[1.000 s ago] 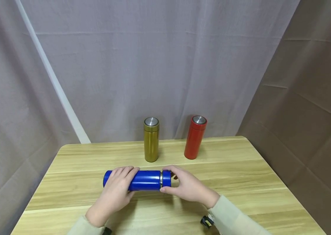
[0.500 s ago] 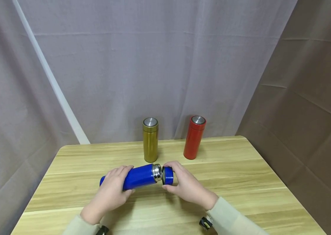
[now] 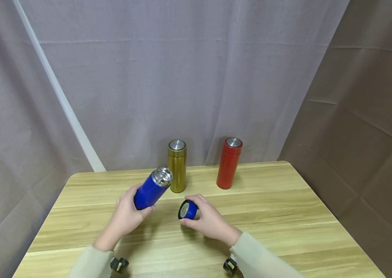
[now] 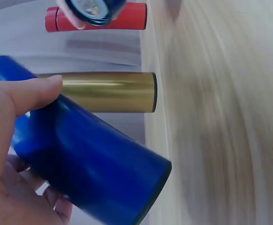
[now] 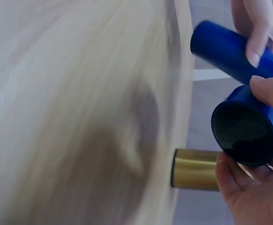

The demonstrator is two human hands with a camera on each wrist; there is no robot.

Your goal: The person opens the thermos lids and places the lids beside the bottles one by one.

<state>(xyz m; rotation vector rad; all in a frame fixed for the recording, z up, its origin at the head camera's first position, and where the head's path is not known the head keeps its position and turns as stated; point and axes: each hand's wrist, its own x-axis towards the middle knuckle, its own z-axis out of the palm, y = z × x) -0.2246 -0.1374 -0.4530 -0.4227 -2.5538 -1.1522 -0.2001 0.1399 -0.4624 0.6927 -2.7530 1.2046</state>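
Observation:
My left hand [image 3: 128,211] grips a blue thermos bottle [image 3: 149,192] round its body. The bottle leans up to the right, its bare steel mouth uncovered. In the left wrist view the thumb lies along the side of the blue bottle [image 4: 89,159], whose base is off the table. My right hand [image 3: 208,220] pinches the blue lid [image 3: 190,209] between thumb and fingers, its inner side turned to the left. In the right wrist view the flat outer end of the lid [image 5: 244,133] faces the camera, with the bottle just beyond.
A gold thermos [image 3: 178,170] stands upright behind the blue bottle, whose mouth overlaps it in the head view. To its right stands a red thermos [image 3: 229,164]. Both are capped, near the back of the wooden table [image 3: 279,208]. Grey curtains [image 3: 168,77] hang behind.
The lid has come off the blue bottle. My left hand has lifted and tilted the bottle from lying level to mouth up; my right hand has moved slightly left with the lid.

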